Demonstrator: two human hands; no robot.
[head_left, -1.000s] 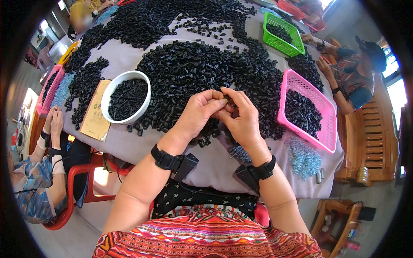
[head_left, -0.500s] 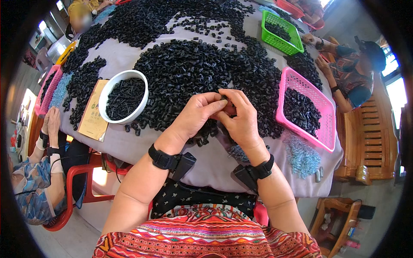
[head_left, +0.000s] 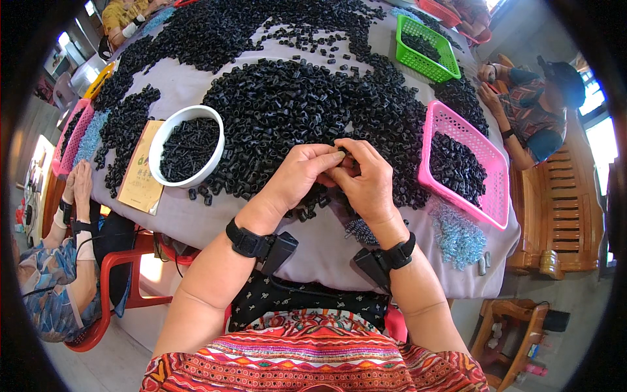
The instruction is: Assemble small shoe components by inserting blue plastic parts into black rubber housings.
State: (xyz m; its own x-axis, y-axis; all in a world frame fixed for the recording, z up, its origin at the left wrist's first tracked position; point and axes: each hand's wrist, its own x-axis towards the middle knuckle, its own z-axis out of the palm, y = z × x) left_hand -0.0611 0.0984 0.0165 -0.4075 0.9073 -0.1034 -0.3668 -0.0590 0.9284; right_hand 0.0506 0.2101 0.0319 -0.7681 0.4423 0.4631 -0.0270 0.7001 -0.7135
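Note:
My left hand [head_left: 298, 174] and my right hand [head_left: 367, 179] meet fingertip to fingertip over the near edge of a big heap of small black plastic parts [head_left: 281, 98]. Both are closed in a pinch around a small dark piece that the fingers mostly cover; it looks like one of the black plastic parts. Left of my hands stands a round white bowl [head_left: 220, 145] partly filled with slim black pieces. To the right, a pink basket [head_left: 493, 147] holds more black parts. Beneath my right wrist lies a small pile of metallic, spring-like pieces [head_left: 360, 232].
A pale blue heap of tiny clear-looking pieces [head_left: 459, 238] lies near the right table edge. A tan booklet [head_left: 140, 183] is beside the bowl. Farther right stands a green basket [head_left: 428, 65]. Co-workers sit at both sides; one person's hands [head_left: 80, 186] rest at the left edge.
My hands stay together and have shifted only slightly, with small finger movements. At the far left, a person has leaned, and the right co-worker's hand has moved a little.

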